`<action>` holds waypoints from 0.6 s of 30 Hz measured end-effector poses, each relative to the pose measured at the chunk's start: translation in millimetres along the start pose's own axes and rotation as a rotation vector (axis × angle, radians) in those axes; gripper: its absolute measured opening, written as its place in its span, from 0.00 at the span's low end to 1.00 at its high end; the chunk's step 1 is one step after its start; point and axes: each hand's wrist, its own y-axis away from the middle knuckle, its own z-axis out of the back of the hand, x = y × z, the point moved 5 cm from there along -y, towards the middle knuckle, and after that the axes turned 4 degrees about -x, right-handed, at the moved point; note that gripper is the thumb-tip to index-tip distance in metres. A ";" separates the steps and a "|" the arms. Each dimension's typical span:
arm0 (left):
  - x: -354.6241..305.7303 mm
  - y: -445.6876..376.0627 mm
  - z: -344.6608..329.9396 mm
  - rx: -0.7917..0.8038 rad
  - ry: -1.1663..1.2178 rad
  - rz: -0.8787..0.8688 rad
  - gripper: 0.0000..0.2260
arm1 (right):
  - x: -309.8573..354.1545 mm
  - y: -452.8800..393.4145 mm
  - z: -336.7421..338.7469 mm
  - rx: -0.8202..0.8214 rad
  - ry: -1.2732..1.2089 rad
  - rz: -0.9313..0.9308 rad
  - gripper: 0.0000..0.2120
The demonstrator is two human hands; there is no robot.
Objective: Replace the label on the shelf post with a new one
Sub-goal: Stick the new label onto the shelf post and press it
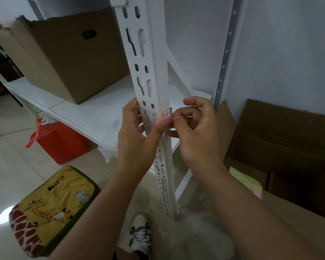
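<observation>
While the right hand (193, 128) pinches the edge of the small red-bordered label (167, 113) between thumb and forefinger, its other fingers curled in, the left hand (137, 134) wraps round the white shelf post (150, 72), thumb pressed up against the post just beside the label. The label sits on the right-hand edge of the post, level with the shelf (94, 113), and carries handwriting too small to read. It looks to be either the old label coming off or the new one being set; which, the view cannot settle. If it is coming off, the next move calls for a slow, flat peel so the paper does not tear, with the left hand holding the post steady.

On the shelf behind the post stands a large cardboard box (68, 59) with a hand-hole. To the right, on the floor, an open carton (281, 143) holds a pale green sheet (246, 181) that may be spare labels. Down on the tiled floor (11, 147) lie a red bag (60, 141) and a yellow giraffe-print cushion (51, 209), and the person's sneaker (141, 235) shows near the foot of the post.
</observation>
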 end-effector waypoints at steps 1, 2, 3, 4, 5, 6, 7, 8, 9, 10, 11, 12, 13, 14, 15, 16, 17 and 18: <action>-0.1 0.1 0.2 -0.004 0.006 0.004 0.28 | -0.2 0.0 -0.3 -0.005 -0.001 0.003 0.13; 0.0 0.4 -0.1 -0.008 0.015 0.008 0.28 | -0.5 0.0 -0.4 -0.012 0.002 0.007 0.13; 0.2 0.6 -0.3 -0.012 0.025 0.011 0.28 | -0.8 -0.1 -0.6 -0.019 0.007 0.012 0.14; 0.8 0.9 -0.5 -0.014 0.033 0.013 0.29 | -0.7 -0.2 -0.7 -0.024 0.011 0.016 0.14; 1.3 1.2 -0.6 -0.017 0.035 0.014 0.29 | -0.9 -0.3 -0.8 -0.028 0.013 0.019 0.14; 1.8 1.3 -1.0 -0.019 0.031 0.012 0.28 | -1.1 -0.3 -1.0 -0.030 0.018 0.022 0.14; 1.8 1.6 -1.6 -0.021 0.019 0.007 0.28 | -1.7 -0.1 -1.2 -0.031 0.028 0.027 0.14; 1.9 1.9 -2.7 -0.026 -0.002 0.000 0.27 | -2.4 0.2 -1.3 -0.032 0.040 0.033 0.14; 1.4 2.3 -3.9 -0.034 -0.026 -0.008 0.26 | -3.4 0.6 -1.5 -0.032 0.051 0.038 0.14; 0.8 2.9 -5.0 -0.045 -0.045 -0.019 0.26 | -4.1 1.0 -1.7 -0.033 0.059 0.042 0.14; 0.1 3.1 -5.8 -0.055 -0.059 -0.030 0.25 | -4.8 1.2 -1.8 -0.036 0.065 0.045 0.14; -0.4 3.1 -6.3 -0.065 -0.070 -0.039 0.24 | -5.0 1.2 -1.5 -0.038 0.069 0.048 0.14; -0.6 2.9 -6.2 -0.076 -0.080 -0.046 0.24 | -5.1 1.2 -1.2 -0.040 0.069 0.050 0.14; -0.7 2.6 -6.0 -0.085 -0.092 -0.055 0.23 | -5.1 1.1 -1.0 -0.038 0.065 0.050 0.13; -1.1 2.4 -5.5 -0.091 -0.107 -0.066 0.23 | -5.1 1.2 -0.9 -0.036 0.062 0.048 0.13; -1.6 2.3 -5.0 -0.094 -0.123 -0.077 0.23 | -5.5 1.4 -0.6 -0.035 0.064 0.047 0.13; -2.5 2.4 -4.8 -0.095 -0.135 -0.089 0.23 | -5.8 1.3 -0.2 -0.036 0.070 0.046 0.13; -2.9 2.7 -4.8 -0.098 -0.145 -0.100 0.23 | -6.4 1.2 0.3 -0.039 0.078 0.045 0.13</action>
